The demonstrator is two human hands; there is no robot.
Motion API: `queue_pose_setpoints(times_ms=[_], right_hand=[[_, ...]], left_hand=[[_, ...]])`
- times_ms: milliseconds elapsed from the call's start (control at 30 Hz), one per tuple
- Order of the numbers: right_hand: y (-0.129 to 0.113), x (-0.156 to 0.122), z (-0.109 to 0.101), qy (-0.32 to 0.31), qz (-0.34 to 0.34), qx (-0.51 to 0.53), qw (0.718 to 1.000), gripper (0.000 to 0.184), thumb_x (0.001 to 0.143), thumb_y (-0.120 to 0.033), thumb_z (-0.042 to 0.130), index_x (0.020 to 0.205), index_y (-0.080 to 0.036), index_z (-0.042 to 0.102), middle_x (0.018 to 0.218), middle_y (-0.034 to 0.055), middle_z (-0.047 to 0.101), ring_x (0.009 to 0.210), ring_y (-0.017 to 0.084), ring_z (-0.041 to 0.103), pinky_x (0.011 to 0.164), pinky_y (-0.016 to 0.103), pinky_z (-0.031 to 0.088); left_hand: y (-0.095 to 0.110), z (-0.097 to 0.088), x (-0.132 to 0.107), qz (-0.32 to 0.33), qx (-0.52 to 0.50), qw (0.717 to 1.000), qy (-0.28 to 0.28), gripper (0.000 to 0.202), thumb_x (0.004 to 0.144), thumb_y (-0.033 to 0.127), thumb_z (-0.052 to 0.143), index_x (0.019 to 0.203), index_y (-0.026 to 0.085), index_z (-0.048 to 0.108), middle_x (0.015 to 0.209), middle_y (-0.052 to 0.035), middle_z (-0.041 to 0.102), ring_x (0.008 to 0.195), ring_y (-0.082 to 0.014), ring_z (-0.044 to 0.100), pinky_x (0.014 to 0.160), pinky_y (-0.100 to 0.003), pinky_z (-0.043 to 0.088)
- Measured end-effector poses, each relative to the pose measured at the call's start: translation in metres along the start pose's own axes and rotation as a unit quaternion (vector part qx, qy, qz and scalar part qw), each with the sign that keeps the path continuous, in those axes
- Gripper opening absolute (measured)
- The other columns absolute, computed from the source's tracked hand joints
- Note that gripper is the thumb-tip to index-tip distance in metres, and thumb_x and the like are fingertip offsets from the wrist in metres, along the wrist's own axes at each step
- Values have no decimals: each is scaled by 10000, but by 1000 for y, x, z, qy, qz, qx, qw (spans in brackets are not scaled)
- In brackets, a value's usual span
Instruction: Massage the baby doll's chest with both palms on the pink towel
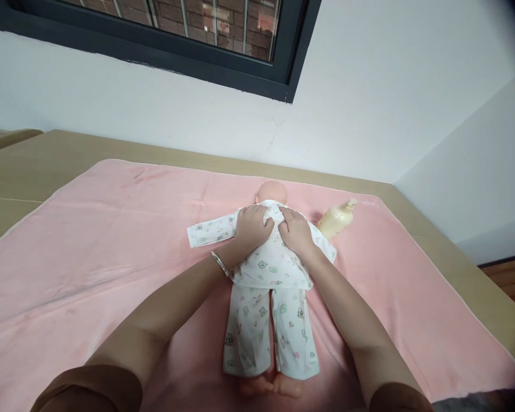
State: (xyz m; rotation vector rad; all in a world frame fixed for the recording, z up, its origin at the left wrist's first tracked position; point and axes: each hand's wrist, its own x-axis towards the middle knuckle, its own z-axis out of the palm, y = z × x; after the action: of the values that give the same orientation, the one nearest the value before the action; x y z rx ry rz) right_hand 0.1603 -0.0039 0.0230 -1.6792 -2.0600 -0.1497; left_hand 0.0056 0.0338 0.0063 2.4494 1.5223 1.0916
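A baby doll [271, 191] lies on its back on a pink blanket [111, 240], dressed in a white printed top [270, 263] and matching trousers [266, 332], bare feet toward me. My left hand [253, 226] lies on the doll's chest at the left, fingers curled into the cloth near the collar. My right hand [296, 232] rests beside it on the right of the chest, fingers also bent onto the top. A silver bangle [220, 263] is on my left wrist. The doll's left sleeve [210, 230] lies spread flat.
A cream-coloured bottle [337, 219] lies on the blanket just right of the doll's shoulder. The blanket covers a tan bed or table [38, 166] against a white wall, below a dark-framed window [197, 51]. Wooden floor [512, 280] shows at the right.
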Motion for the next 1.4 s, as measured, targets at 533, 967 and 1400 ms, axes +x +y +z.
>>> queue_pose_setpoints(times_ms=[533, 967, 1400], right_hand=[[4, 0, 3, -12, 4, 30, 999, 546, 887, -189, 352, 1398, -93, 516, 1405, 154, 578, 1284, 308, 520, 1105, 483, 394], [11, 1, 7, -26, -6, 42, 999, 588, 882, -185, 346, 1458, -119, 448, 1478, 132, 517, 1382, 292, 447, 1148, 524, 349], [16, 2, 11, -13, -31, 50, 998, 592, 820, -160, 388, 1393, -104, 526, 1415, 156, 568, 1284, 303, 516, 1102, 496, 389]], left_hand=[[2, -2, 2, -13, -24, 999, -25, 365, 849, 244, 492, 1170, 163, 647, 1229, -103, 693, 1170, -288, 602, 1058, -448, 395], [1, 1, 3, -15, -23, 999, -31, 408, 843, 247, 499, 1220, 165, 632, 1285, -122, 661, 1231, -289, 572, 1097, -452, 379], [-3, 3, 2, -15, -41, 999, -29, 340, 860, 249, 488, 1154, 186, 647, 1227, -93, 693, 1191, -273, 588, 1058, -448, 383]])
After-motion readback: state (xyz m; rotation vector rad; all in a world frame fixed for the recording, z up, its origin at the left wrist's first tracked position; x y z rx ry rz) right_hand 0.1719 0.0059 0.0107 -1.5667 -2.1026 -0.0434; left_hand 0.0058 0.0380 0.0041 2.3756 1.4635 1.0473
